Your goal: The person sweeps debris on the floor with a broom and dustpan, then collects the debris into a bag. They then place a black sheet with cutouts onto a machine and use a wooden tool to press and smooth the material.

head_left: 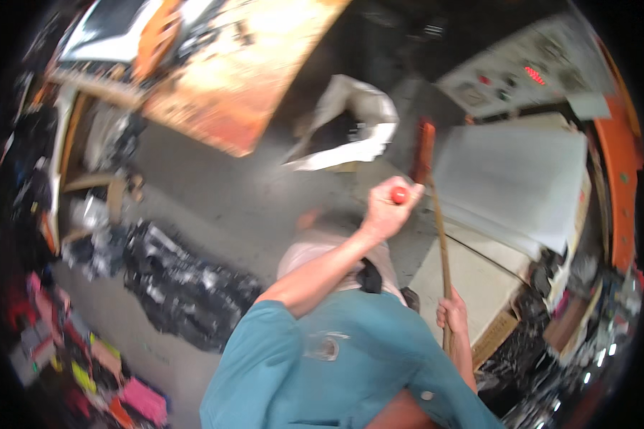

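My left hand (388, 207) is closed round a handle whose round red end (400, 194) points up at me; the rest of it is hidden below the fist. Farther right and nearer my body, my right hand (452, 313) grips the wooden stick of a broom (442, 247). The stick runs away from me to a reddish-brown brush head (423, 150), just beyond my left hand. Past that hand, a white open-mouthed container or sack (379, 143) with a dark inside is blurred; whether it joins the red-ended handle, I cannot tell.
A wooden tabletop (222, 93) juts in at the upper left. Crumpled black plastic (186, 286) lies on the grey floor (186, 179). At right stand a control panel (522, 71), a pale grey sheet (511, 182) and an orange post (617, 179). Colourful scraps (107, 357) fill the lower left.
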Available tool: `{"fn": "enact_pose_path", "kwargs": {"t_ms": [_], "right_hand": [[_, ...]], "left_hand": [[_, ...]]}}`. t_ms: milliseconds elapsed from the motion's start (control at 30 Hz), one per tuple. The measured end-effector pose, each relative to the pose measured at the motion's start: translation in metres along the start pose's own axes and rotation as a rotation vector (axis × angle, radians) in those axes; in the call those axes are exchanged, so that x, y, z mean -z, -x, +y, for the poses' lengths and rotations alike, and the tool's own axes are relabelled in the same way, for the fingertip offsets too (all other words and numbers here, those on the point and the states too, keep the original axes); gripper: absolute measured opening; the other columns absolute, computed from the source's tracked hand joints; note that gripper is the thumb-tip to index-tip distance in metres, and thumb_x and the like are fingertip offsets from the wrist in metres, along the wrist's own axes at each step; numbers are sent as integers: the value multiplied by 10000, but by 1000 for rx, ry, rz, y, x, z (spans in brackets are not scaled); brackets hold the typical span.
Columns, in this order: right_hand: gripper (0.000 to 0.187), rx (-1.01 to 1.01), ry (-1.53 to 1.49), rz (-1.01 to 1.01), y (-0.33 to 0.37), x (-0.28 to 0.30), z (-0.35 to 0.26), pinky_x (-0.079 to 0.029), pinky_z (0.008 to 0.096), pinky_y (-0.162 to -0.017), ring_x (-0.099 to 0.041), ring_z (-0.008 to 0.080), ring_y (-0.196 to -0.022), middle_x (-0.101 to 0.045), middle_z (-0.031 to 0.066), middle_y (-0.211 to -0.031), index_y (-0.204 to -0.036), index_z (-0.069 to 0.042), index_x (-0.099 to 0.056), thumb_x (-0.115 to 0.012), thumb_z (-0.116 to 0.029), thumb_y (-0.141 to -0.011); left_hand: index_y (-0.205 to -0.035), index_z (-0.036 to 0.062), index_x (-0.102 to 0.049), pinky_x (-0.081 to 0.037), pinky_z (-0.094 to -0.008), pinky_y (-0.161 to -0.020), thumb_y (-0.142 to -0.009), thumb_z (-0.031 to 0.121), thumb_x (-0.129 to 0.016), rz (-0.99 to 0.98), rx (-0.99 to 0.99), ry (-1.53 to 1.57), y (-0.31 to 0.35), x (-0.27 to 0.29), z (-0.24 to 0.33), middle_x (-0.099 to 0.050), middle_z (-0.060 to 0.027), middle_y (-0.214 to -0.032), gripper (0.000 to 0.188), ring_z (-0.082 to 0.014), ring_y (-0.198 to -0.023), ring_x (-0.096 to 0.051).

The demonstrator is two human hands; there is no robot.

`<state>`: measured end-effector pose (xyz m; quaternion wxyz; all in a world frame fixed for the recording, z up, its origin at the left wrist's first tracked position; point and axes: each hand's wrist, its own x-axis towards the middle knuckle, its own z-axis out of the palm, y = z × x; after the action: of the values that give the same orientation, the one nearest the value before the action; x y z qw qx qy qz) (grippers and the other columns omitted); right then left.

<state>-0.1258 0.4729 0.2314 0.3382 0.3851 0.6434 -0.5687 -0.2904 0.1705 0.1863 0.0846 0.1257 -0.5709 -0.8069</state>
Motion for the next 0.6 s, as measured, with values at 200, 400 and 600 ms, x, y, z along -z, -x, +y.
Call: {"fn": "enact_pose_path", "kwargs": {"t_ms": [200,400,600], "right_hand": [[799,111,-26,-5,-32,92,-49,-430,308,-431,-469,134,-475,-489,10,-643,-1695,-70,-233,-590,-57,-981],[788,251,-28,43,-54,154,-83,-422,290,-414,-480,125,-457,-515,19,-623,-1697,-64,-219,-580,-46,-997],[764,311,-248,-3,-66,180,-114,-403,273,-402,-466,101,-444,-503,-3,-608,-1689,-62,-248,-563,0,-996]], "left_hand": [[-715,79,-551,-397,-278,-599,-996,236,-795,23,40,-182,-68,-116,-57,-440,77,-687,403,-64,-669,-392],[-740,37,-574,-447,-309,-696,-994,286,-778,100,115,-229,-181,-228,-134,-490,22,-689,410,-97,-710,-451],[-791,75,-619,-446,-279,-708,-977,297,-800,73,130,-373,-228,-292,-235,-558,56,-715,342,-68,-723,-484]]}}
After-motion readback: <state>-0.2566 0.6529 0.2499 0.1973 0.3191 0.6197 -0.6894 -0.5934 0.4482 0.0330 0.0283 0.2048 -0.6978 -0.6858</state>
